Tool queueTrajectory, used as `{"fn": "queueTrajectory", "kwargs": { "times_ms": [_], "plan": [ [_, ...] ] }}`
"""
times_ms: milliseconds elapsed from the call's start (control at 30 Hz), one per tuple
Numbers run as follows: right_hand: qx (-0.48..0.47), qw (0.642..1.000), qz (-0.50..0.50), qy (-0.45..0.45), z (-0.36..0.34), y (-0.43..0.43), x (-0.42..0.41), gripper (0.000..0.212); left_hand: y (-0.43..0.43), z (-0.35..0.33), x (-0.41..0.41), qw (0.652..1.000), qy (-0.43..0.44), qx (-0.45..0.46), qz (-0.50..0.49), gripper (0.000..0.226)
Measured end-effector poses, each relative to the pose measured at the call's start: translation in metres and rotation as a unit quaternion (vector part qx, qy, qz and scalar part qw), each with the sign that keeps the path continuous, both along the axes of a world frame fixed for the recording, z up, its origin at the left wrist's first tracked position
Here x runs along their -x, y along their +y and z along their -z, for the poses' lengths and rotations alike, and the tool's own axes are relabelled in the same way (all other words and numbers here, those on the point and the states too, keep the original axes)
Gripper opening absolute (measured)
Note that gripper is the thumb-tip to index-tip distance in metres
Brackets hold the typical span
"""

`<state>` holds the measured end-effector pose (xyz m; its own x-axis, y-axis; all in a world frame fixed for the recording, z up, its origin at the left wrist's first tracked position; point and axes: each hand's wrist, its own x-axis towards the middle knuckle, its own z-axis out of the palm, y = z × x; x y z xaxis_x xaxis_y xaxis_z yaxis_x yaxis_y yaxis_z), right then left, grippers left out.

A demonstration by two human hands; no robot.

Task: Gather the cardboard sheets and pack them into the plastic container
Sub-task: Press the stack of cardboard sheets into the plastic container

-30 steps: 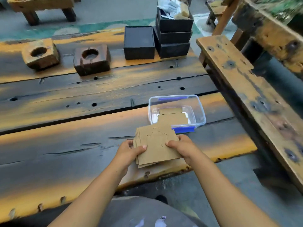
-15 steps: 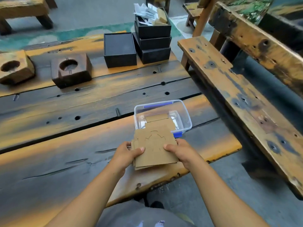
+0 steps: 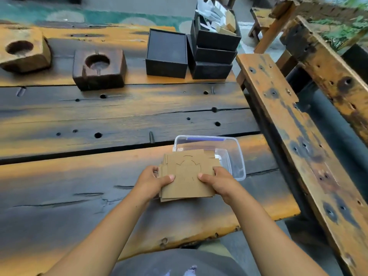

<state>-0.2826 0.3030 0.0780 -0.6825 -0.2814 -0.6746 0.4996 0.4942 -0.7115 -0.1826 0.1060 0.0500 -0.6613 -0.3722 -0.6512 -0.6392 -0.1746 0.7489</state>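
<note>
A stack of brown cardboard sheets point(image 3: 187, 176) with die-cut lines is held flat between both hands, just above the wooden table point(image 3: 79, 176). My left hand point(image 3: 153, 182) grips the stack's left edge, thumb on top. My right hand point(image 3: 221, 182) grips the right edge the same way. The stack's far end overlaps the near rim of a clear plastic container point(image 3: 237, 154), which stands right behind the stack, with a blue strip along its far rim. What lies in the container is mostly hidden by the sheets.
Two wooden blocks with round holes point(image 3: 99, 68) point(image 3: 22, 50) sit at the back left. A black box point(image 3: 167, 52) and a pile of black boxes point(image 3: 215, 46) holding paper scraps stand at the back. A worn wooden bench point(image 3: 294, 136) runs along the right side.
The stack has shifted forward so its far end now covers more of the container's near side. Both hands keep the same grip. The camera has tilted and moved a little.
</note>
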Motion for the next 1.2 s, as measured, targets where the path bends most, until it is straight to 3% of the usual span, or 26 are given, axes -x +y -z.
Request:
{"fn": "queueTrajectory", "kwargs": {
  "times_ms": [167, 333, 500, 1200],
  "plan": [
    [0.002, 1.0, -0.003, 0.002, 0.008, 0.013, 0.028, 0.018, 0.015, -0.004, 0.026, 1.0, 0.005, 0.024, -0.001, 0.041],
    [0.014, 0.999, -0.033, -0.004, 0.011, 0.035, 0.072, 0.007, 0.045, -0.013, 0.065, 0.997, 0.012, 0.077, -0.011, 0.036],
    [0.02, 0.999, -0.033, -0.001, 0.015, 0.051, 0.106, 0.026, 0.069, -0.016, 0.097, 0.996, -0.009, 0.087, -0.005, 0.039],
    [-0.12, 0.989, -0.069, -0.055, 0.077, 0.036, 0.114, 0.036, 0.068, 0.029, 0.127, 0.98, -0.153, 0.106, 0.065, 0.045]
  ]
}}
